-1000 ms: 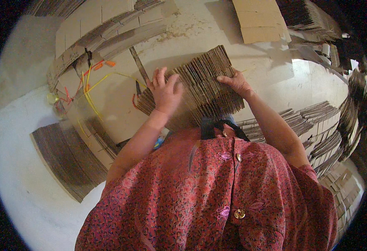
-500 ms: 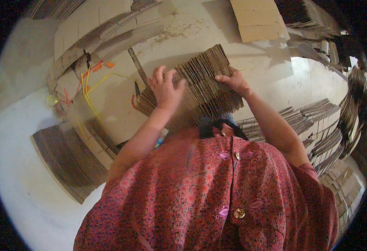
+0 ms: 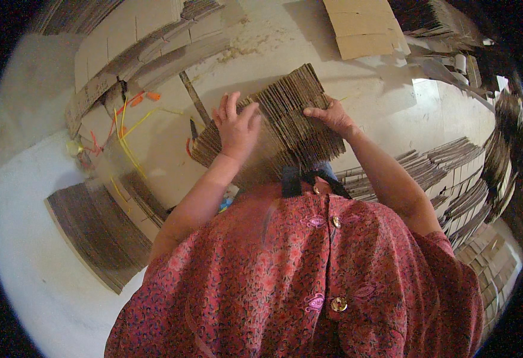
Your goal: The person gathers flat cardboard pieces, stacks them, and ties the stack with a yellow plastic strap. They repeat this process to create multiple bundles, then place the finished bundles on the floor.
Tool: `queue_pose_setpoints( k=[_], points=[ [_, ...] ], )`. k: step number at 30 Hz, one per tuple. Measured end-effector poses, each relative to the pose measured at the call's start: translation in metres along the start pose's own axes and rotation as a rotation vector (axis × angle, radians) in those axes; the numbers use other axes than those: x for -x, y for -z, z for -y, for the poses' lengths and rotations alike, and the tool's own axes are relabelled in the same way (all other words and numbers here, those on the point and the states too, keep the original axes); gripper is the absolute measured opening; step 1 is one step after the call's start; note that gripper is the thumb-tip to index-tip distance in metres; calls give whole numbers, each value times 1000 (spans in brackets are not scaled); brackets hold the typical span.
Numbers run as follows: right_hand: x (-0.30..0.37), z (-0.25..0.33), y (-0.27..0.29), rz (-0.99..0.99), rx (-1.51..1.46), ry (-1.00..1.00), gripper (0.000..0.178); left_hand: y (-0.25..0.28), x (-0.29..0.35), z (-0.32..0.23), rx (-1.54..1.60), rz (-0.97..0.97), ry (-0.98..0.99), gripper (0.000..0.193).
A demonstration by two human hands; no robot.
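In front of my body a thick bundle of brown corrugated cardboard pieces [image 3: 294,113] stands on edge, its many layered edges facing up and slanting. My right hand [image 3: 333,116] grips the bundle's right end, thumb lying over the top and fingers out of sight behind it. Over the left part of the bundle is my left hand [image 3: 238,129], its fingers raised and apart with nothing between them. Whether its palm touches the cardboard I cannot make out.
Flat cardboard stacks lie at the left [image 3: 97,230], the upper left [image 3: 130,36] and the right [image 3: 452,179]. Yellow straps [image 3: 127,140] and orange pieces [image 3: 153,96] are on the left. A flat cardboard sheet [image 3: 366,30] lies at the far side.
My left hand's fingers have shifted slightly over the bundle. My right hand keeps its grip, and the bundle has barely moved.
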State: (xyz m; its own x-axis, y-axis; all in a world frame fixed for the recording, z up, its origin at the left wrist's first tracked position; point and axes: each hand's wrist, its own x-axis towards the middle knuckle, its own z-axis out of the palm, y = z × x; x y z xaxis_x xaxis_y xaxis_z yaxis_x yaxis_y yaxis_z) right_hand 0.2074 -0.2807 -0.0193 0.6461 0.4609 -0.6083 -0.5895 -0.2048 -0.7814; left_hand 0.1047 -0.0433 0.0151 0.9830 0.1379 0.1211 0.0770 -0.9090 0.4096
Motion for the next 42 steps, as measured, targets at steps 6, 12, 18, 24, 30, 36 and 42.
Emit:
queue_pose_setpoints(
  k=[6, 12, 18, 24, 30, 36, 42],
  points=[
    [-3, -7, 3, 6, 5, -20, 53, -13, -8, -5, 82, -46, 76, 30],
    [-6, -10, 3, 0, -42, -13, 60, -13, -6, -5, 130, -33, 110, 32],
    [-7, -12, 6, 1, -32, 12, 61, -8, -6, -8, 148, -22, 93, 32],
    [-3, -4, 2, -14, -24, -23, 60, -10, -7, -11, 60, 5, 1, 32],
    [-9, -17, 8, -40, 5, -24, 59, -4, -6, -9, -7, 4, -23, 33],
    [-7, -12, 5, -14, -25, -13, 60, -2, -8, -9, -13, -25, -21, 29],
    [-9, -15, 8, -23, 18, -15, 61, -3, -4, -4, -14, -54, -28, 27]
  ],
)
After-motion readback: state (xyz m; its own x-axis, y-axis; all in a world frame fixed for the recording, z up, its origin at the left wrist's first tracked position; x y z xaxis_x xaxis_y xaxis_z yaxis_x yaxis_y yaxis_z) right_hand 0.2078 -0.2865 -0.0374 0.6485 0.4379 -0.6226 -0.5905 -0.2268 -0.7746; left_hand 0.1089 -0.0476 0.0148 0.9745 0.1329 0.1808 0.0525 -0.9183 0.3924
